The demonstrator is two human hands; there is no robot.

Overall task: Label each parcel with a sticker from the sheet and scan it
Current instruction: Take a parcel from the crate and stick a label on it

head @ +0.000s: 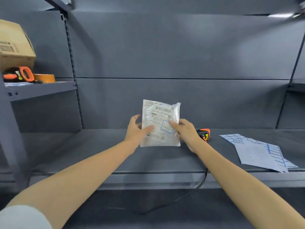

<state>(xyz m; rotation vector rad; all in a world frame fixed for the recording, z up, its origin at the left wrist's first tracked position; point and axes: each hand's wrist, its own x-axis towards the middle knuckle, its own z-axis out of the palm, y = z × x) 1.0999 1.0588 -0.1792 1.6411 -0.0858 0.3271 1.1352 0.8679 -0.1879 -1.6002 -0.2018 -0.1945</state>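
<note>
Looks like the sticker (pixel 167 128) is already on the parcel (pixel 160 123), so scanning's next: grab the scanner (pixel 204 134) lying just behind the right hand (pixel 185 131). Both arms reach forward, parcel held upright above the shelf (pixel 99 146). Left hand (pixel 136 129) pinches its left edge, right thumb presses the sticker; fingers behind, probably gripping.

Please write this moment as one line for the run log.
parcel: held upright over shelf | left hand: grips left edge | right hand: thumb on blue sticker | scanner: lying behind right hand | sticker sheets: right
</note>
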